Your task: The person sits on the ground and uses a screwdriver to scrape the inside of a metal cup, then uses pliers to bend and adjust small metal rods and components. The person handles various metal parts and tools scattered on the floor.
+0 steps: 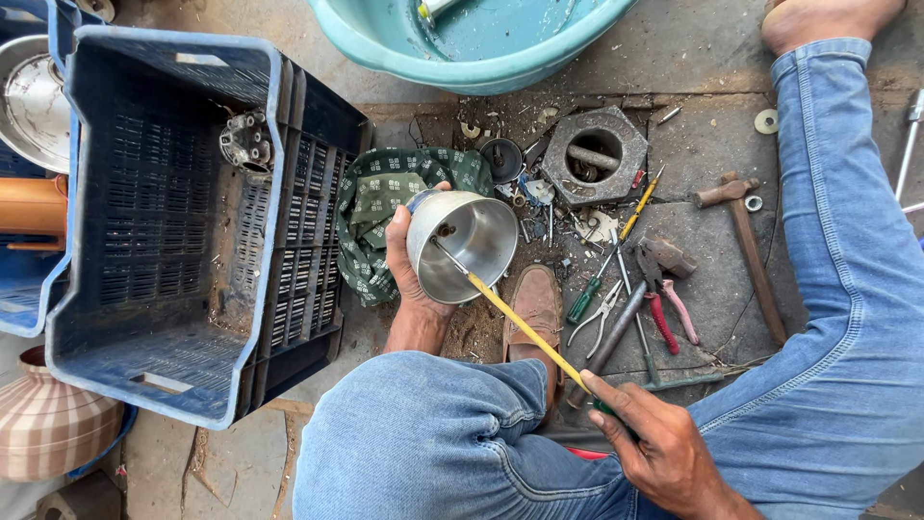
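Gripping steel cup (469,243), left hand (406,265); right hand (654,443) clasping screwdriver (515,318), tip inside cup.

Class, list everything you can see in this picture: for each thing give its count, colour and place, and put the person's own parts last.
steel pot: one, silver, centre
long screwdriver: one, yellow shaft, tip inside pot
crate: one, blue, left
cloth: one, green checked, beside crate
basin: one, teal, top
hexagonal block: one, grey, right of pot
pliers: one, red handles, floor
hammer: one, wooden handle, right
left hand: holds pot
right hand: grips screwdriver
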